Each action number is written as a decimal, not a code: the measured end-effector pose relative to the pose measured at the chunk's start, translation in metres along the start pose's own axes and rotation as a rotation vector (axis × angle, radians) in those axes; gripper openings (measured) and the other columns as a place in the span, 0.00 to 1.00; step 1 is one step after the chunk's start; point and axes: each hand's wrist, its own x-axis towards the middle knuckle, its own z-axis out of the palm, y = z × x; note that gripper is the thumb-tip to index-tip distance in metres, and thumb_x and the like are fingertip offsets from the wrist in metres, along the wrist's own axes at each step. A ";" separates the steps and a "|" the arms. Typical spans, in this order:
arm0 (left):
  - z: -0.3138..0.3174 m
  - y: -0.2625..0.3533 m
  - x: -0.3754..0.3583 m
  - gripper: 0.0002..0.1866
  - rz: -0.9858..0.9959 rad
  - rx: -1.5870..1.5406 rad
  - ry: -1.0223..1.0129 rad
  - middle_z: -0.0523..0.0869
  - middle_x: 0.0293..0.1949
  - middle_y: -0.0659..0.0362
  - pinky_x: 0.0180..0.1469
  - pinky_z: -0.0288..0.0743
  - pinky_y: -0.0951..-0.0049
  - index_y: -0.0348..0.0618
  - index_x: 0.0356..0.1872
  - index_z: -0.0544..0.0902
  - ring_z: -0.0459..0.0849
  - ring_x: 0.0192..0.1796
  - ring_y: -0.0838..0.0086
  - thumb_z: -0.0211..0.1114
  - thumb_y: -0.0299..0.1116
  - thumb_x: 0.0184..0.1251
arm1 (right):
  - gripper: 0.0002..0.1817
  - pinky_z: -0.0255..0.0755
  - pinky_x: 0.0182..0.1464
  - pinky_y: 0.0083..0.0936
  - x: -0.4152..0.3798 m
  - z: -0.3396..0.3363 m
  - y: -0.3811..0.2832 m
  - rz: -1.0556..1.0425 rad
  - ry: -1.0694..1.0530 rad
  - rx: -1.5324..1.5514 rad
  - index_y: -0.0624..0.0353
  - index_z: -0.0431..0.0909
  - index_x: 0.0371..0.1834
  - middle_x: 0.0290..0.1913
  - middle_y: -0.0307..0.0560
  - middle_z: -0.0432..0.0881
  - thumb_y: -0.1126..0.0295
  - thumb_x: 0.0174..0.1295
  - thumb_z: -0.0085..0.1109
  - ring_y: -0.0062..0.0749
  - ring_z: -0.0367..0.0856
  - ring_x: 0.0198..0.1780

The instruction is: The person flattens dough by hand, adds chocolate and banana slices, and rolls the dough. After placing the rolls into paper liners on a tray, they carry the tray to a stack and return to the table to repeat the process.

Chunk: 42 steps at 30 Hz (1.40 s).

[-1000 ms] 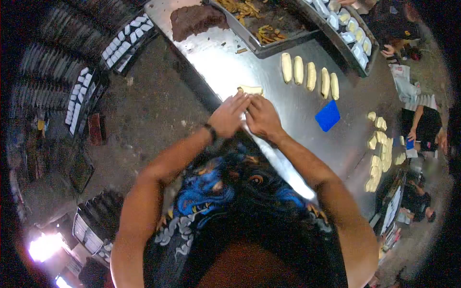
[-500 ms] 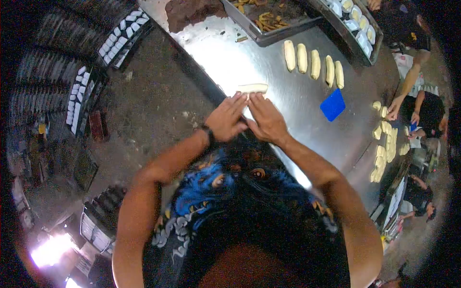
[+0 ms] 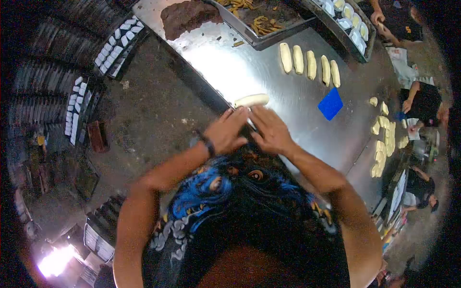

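A pale dough roll [image 3: 251, 100] lies on the metal table at its near edge, slightly tilted. Just on the body side of it are my left hand [image 3: 227, 130] and my right hand [image 3: 272, 128], side by side with fingers stretched forward. Both hands are open, and the fingertips are at or against the roll's near side; exact contact is hard to see. A dark band circles my left wrist. Farther along the table, several finished dough rolls [image 3: 311, 66] lie in a row, with a blue scraper [image 3: 331, 104] close to the row's end.
Brown filling [image 3: 187, 19] lies on the far table corner, beside a tray [image 3: 261, 41] of yellowish strips. A rack tray [image 3: 356, 36] holds white-wrapped pieces. Dough pieces [image 3: 379, 156] sit at right, near co-workers [image 3: 423, 103]. More loaded trays [image 3: 77, 110] stand left.
Both hands and the dough roll have shifted toward my body, and the roll is more tilted. A co-worker's arm has drawn back from the dough pieces at right. The view shifted slightly.
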 end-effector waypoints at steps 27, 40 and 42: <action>-0.126 -0.120 -0.082 0.11 -0.223 -0.711 0.463 0.86 0.41 0.54 0.50 0.75 0.72 0.36 0.45 0.82 0.83 0.47 0.72 0.59 0.31 0.68 | 0.45 0.63 0.60 0.42 0.109 -0.016 -0.004 0.370 -0.117 0.012 0.60 0.52 0.71 0.55 0.62 0.69 0.56 0.52 0.61 0.50 0.68 0.57; -0.102 -0.027 0.081 0.13 -0.256 -0.789 0.364 0.86 0.38 0.54 0.47 0.75 0.70 0.37 0.44 0.82 0.82 0.43 0.71 0.59 0.36 0.68 | 0.16 0.78 0.47 0.31 0.073 -0.024 0.073 0.562 0.745 0.021 0.59 0.80 0.47 0.46 0.54 0.80 0.70 0.54 0.66 0.40 0.81 0.45; -0.086 -0.023 0.099 0.13 -0.294 -0.792 0.298 0.86 0.39 0.54 0.50 0.74 0.68 0.37 0.44 0.82 0.82 0.46 0.69 0.59 0.36 0.67 | 0.13 0.77 0.47 0.32 0.020 0.022 0.090 0.705 0.519 0.154 0.58 0.80 0.45 0.47 0.54 0.79 0.71 0.57 0.63 0.41 0.81 0.46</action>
